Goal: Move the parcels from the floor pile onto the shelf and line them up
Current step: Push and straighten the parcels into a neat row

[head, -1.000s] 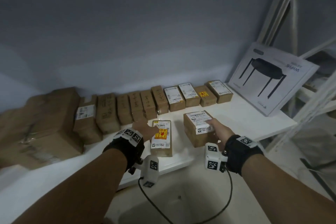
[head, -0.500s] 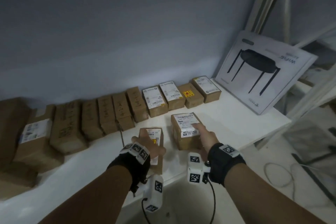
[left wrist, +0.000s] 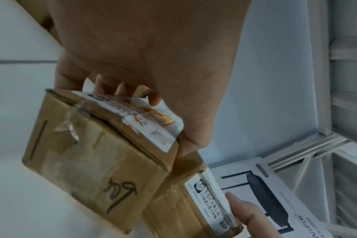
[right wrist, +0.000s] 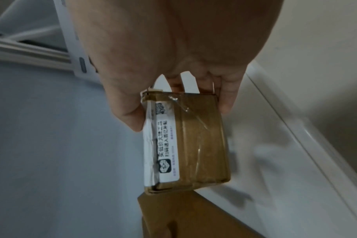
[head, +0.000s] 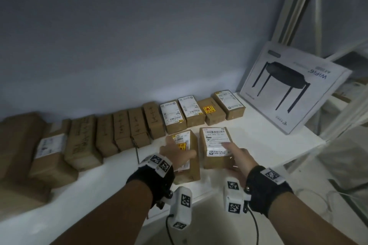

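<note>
Along wall on white shelf [head: 268, 145]: row of parcels [head: 139, 125]. In front of row, left hand [head: 175, 151] grips narrow parcel [head: 189, 157], fingers and thumb curled round it. Just beside, right hand [head: 237, 155] grips squarer parcel [head: 215, 143], thumb on label. Right of row, router box [head: 294, 87] leans against frame.

left grip [head: 175, 150]: fingers and thumb clamped, forearm extended | right grip [head: 236, 156]: clamped likewise, forearm extended
</note>
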A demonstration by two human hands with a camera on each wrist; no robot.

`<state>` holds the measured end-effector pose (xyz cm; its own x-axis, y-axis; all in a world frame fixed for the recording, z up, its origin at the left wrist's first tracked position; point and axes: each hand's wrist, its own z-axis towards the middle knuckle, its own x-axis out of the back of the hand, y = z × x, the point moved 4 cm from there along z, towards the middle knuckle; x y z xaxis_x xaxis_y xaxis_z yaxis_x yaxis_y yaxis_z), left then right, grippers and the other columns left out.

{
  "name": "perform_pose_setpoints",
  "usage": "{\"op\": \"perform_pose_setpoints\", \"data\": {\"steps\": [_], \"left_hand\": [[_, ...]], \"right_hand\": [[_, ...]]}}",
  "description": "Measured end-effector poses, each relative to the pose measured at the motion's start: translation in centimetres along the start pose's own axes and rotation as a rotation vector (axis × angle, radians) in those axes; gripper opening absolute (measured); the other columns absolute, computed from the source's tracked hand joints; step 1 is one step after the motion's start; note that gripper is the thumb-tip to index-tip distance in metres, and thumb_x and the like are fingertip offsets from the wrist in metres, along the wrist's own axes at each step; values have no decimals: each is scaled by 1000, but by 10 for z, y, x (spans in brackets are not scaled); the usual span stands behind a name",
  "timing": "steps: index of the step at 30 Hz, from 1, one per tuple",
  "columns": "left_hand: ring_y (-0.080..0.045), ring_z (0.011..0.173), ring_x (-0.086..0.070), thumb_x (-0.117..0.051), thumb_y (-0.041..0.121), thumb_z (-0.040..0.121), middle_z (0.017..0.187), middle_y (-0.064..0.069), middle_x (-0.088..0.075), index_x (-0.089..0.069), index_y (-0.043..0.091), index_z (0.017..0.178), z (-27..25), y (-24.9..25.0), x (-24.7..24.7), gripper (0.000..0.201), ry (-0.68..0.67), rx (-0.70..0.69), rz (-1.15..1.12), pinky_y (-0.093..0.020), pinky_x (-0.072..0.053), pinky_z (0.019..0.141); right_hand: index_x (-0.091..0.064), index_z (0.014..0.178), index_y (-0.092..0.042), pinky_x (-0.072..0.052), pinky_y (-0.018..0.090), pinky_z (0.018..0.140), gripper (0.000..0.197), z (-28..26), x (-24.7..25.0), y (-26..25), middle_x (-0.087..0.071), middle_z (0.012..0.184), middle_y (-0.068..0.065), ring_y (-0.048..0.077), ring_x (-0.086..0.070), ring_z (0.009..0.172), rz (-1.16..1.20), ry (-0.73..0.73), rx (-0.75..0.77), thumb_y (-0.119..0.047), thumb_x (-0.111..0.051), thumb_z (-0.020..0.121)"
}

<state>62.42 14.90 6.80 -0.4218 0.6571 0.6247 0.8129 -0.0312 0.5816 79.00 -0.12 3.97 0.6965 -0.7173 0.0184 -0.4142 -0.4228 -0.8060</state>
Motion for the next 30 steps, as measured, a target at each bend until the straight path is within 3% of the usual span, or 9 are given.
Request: {"op": "perform_pose_setpoints", "data": {"steps": [4, 7, 11, 15, 18, 20, 24, 27, 30], "left_hand": [[-27, 107, -57, -70, 60, 51, 126, -5, -52, -22, 26, 136, -40, -21, 44, 103, 85, 26, 9, -42, -53, 87], [-29, 110, -56, -71, 56, 66, 130, -9, -50, -25, 19, 132, -81, -46, 88, 88, 195, 9, 31, -39, -51, 85], [-31, 115, -53, -70, 57, 70, 130, -9, -46, -24, 21, 135, -155, -98, 142, 88, 313, 24, -5, -37, -48, 83], [-31, 117, -51, -73, 64, 61, 129, -7, -44, -24, 26, 134, -211, -155, 178, 96, 375, 22, -61, -44, -48, 95], [-27, 111, -55, -74, 65, 57, 123, -2, -49, -33, 30, 125, -239, -190, 207, 86, 386, -17, -104, -46, -50, 96], [-23, 103, -61, -74, 63, 57, 119, 1, -56, -38, 33, 118, -251, -211, 228, 78, 391, -50, -183, -43, -54, 90], [-20, 84, -70, -75, 50, 66, 103, 0, -67, -40, 36, 110, -261, -249, 260, 58, 382, -38, -361, -40, -59, 77], [-18, 76, -68, -74, 36, 74, 102, -4, -68, -40, 33, 118, -262, -274, 281, 55, 407, -17, -434, -29, -55, 59], [-18, 72, -69, -72, 27, 77, 99, -4, -67, -36, 29, 124, -265, -309, 302, 59, 435, 12, -423, -29, -52, 54]], "right_hand": [[-56, 109, -19, -49, 47, 96, 44, -33, -48, -1, -67, 111, 6, 25, -60, 107, -20, -94, 45, -47, -71, 79], [-48, 117, -19, -50, 46, 93, 57, -66, -87, -2, -61, 116, 7, 27, -57, 109, -40, -141, 60, -49, -74, 76], [-46, 124, -17, -49, 48, 96, 65, -123, -150, -1, -61, 115, 9, 28, -57, 108, -109, -259, 94, -49, -75, 75], [-49, 125, -15, -53, 41, 84, 66, -178, -204, 7, -63, 114, 9, 28, -59, 105, -181, -359, 113, -48, -76, 75], [-58, 125, -18, -55, 34, 71, 75, -208, -238, 10, -69, 113, 10, 26, -65, 99, -230, -426, 161, -52, -81, 62], [-61, 122, -22, -51, 33, 70, 65, -227, -260, 7, -70, 113, 7, 22, -64, 94, -229, -435, 208, -50, -79, 67], [-67, 114, -25, -47, 39, 85, 45, -252, -300, 10, -71, 111, 3, 22, -62, 103, -307, -465, 246, -50, -70, 76], [-65, 116, -25, -48, 40, 86, 48, -262, -329, 21, -72, 109, 2, 23, -63, 104, -324, -490, 219, -50, -70, 75], [-60, 120, -26, -50, 42, 91, 58, -269, -367, 36, -73, 108, 2, 24, -65, 105, -341, -518, 186, -53, -72, 69]]}}
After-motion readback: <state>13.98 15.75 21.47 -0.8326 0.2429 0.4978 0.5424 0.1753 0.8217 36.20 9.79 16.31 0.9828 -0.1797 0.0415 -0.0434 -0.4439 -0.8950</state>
